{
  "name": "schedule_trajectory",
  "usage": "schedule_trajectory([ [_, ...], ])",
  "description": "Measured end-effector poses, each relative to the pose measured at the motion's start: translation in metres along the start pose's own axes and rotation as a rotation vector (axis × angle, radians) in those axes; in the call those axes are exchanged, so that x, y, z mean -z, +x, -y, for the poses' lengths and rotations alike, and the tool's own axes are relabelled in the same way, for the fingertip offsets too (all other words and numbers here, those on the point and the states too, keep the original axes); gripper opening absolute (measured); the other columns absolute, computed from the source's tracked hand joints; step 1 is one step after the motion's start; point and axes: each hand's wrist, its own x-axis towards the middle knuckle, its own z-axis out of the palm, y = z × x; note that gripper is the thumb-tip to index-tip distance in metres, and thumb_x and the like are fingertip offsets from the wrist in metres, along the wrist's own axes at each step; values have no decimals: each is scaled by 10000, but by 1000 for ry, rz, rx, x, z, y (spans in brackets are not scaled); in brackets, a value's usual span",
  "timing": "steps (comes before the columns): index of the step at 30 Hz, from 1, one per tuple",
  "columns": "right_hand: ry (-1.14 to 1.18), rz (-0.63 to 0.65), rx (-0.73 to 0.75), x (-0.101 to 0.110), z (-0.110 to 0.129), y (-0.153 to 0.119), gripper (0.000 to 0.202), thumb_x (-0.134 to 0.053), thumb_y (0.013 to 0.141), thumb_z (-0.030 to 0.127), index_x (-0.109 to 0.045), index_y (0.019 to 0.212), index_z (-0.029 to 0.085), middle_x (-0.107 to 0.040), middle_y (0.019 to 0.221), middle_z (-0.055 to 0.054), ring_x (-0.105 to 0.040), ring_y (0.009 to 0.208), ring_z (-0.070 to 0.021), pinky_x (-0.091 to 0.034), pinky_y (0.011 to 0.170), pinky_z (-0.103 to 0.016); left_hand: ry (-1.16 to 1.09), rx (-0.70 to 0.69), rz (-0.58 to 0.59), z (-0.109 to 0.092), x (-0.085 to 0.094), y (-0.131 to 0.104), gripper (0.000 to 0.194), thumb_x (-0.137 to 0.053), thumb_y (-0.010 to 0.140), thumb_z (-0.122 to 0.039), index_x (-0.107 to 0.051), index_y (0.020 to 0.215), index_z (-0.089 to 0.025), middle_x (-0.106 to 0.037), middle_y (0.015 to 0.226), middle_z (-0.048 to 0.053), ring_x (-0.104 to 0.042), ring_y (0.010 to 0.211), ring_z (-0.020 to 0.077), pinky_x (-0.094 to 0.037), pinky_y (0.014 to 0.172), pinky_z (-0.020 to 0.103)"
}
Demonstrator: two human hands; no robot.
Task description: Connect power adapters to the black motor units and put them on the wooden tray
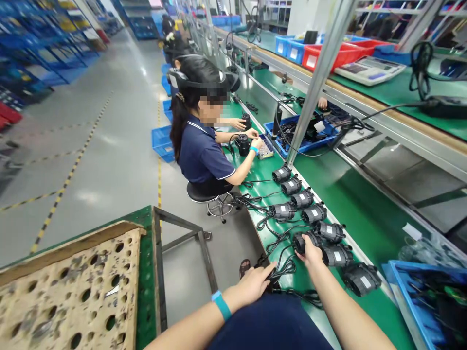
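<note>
Right hand is clamping around a small black cylindrical plastic pump unit at the near end of the row on the green bench mat, long axis running roughly 10-to-4 o'clock, capped end pointing 10. Left hand is pinching together on its black power cord at 8 o'clock. Cord loops are tangling with the neighbouring black pumps; any tug is risking dragging one out of line.

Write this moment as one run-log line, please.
left hand: on black cord | right hand: gripping black device | green bench: row of same devices
</note>
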Motion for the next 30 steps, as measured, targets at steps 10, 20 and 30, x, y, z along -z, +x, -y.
schedule_trajectory([
  [10, 216, 253, -24, 34, -1, -23, 271, -687, 824, 395, -608, 899, 147, -668, 637, -48, -664, 536, -198, -481, 374, -217, -256, 74, -197, -40, 12, -42, 579, -407, 979, -305, -350, 1553, -261, -597, 1451, 82, -596, 1263, 255, -451, 1120, 466],
  [20, 386, 798, 5, 64, 36, -106, 226, -493, 909, 359, -610, 964, 174, -712, 744, -62, -682, 599, -196, -524, 470, -241, -358, 193, -322, -63, -10, -80, 561, -477, 941, -299, -415, 1491, -211, -596, 1448, 101, -562, 1323, 243, -402, 1168, 421],
  [30, 165, 1206, 225, 42, 46, -211, 329, -689, 744, 380, -639, 985, 161, -744, 779, -56, -701, 639, -221, -619, 526, -333, -533, 404, -414, -45, -59, -103, 247, -725, 773, -404, -703, 883, -185, -701, 990, 59, -642, 1012, 256, -511, 962, 392],
])
